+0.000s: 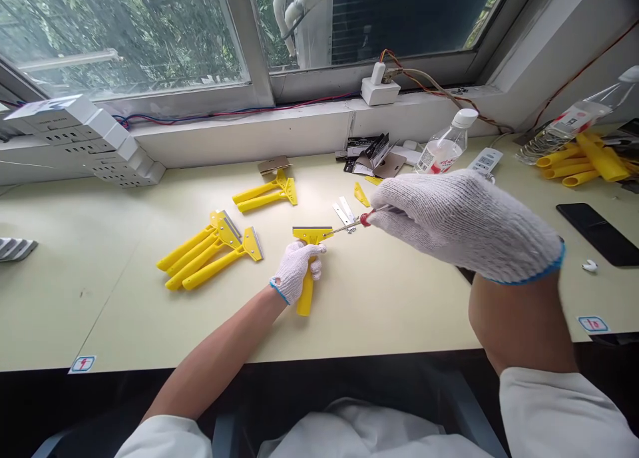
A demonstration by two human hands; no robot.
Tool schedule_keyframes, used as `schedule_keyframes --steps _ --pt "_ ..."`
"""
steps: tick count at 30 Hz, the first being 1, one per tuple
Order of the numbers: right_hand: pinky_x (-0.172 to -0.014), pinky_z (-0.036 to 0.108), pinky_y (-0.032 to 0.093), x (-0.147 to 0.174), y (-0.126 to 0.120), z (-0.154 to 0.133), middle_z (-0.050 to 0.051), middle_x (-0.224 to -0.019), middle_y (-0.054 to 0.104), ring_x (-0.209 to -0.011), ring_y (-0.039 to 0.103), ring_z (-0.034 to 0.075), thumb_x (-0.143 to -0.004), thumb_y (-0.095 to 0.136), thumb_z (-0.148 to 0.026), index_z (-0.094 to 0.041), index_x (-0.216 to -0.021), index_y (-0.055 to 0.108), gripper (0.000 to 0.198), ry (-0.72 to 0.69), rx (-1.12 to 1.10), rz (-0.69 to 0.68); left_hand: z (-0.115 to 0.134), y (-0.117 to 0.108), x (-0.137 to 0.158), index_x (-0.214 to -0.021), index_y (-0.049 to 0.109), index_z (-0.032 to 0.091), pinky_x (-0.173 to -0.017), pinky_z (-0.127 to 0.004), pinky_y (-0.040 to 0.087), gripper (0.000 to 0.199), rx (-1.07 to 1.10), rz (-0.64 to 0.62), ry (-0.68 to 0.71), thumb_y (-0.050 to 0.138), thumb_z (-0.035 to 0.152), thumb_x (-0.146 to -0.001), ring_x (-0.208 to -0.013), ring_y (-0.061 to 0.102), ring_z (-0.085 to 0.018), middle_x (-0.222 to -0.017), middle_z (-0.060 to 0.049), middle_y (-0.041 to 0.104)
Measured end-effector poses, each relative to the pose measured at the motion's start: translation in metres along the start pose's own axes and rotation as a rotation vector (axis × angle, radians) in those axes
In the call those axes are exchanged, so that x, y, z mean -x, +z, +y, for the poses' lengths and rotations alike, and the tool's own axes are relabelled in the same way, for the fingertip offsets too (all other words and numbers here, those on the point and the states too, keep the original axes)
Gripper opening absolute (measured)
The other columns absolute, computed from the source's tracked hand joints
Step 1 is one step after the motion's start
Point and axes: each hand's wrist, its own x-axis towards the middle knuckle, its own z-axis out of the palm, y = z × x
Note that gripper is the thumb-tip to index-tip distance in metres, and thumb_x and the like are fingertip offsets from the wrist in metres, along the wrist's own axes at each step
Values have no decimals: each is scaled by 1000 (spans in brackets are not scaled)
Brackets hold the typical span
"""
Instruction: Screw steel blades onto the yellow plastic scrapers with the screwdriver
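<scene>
My left hand point(298, 269), in a white knit glove, is closed around the handle of a yellow scraper point(305, 298). The scraper lies near the table's middle with its wide head pointing away from me. In my gloved right hand point(462, 222) is a screwdriver point(366, 218) with a red handle, mostly hidden by the fingers. Its thin shaft slants down left, and the tip meets the right side of the scraper head. Just beyond the shaft lie flat metal blades point(343, 210) and several small screws point(351, 229). A loose yellow plate point(360, 194) rests behind them.
Several yellow scrapers point(212, 251) lie to the left, with two more point(267, 192) farther back. White boxes point(94, 142) stand at the back left. A water bottle point(444, 145) is behind my right hand. Yellow handles point(582, 158), a black phone point(599, 233) and an earbud point(590, 265) are at right.
</scene>
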Motion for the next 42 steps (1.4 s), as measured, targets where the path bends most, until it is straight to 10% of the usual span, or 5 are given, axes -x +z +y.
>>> schedule_keyframes --steps 9,19,29,35,42 --pt "-65 37 44 -5 -1 -2 11 -102 69 -77 60 22 -110 56 -27 -23 -99 68 17 6 -136 -46 -1 -3 -2 -104 65 18 -43 -23 37 37 4 -20 -10 85 23 -74 -51 43 -8 -74 4 52" --pt "-73 53 62 -10 20 7 8 -105 74 -85 70 30 -89 83 -70 -33 -106 77 41 185 -375 -6 -1 -5 -4 -99 63 17 -43 -24 36 31 -3 10 -16 83 21 -75 -52 42 -8 -75 3 51" --pt "-76 52 59 -8 19 6 8 -88 76 -85 72 31 -103 69 -59 -31 -100 77 29 175 -279 -1 -1 -6 -4 -102 64 17 -44 -23 37 31 -15 -3 -22 82 22 -77 -52 42 -8 -73 3 52" --pt "-68 39 57 -5 7 2 11 -129 77 -92 73 24 -100 82 -49 -26 -116 75 29 129 -199 -67 0 -4 -4 -103 64 16 -43 -22 37 33 0 -6 -19 83 20 -76 -52 42 -7 -75 3 53" --pt "-73 36 50 -10 14 5 0 -90 74 -82 68 17 -111 66 -47 -20 -109 72 28 194 -125 -71 -1 -4 -3 -102 65 15 -43 -23 37 34 -1 -6 -14 83 20 -74 -52 43 -7 -80 1 55"
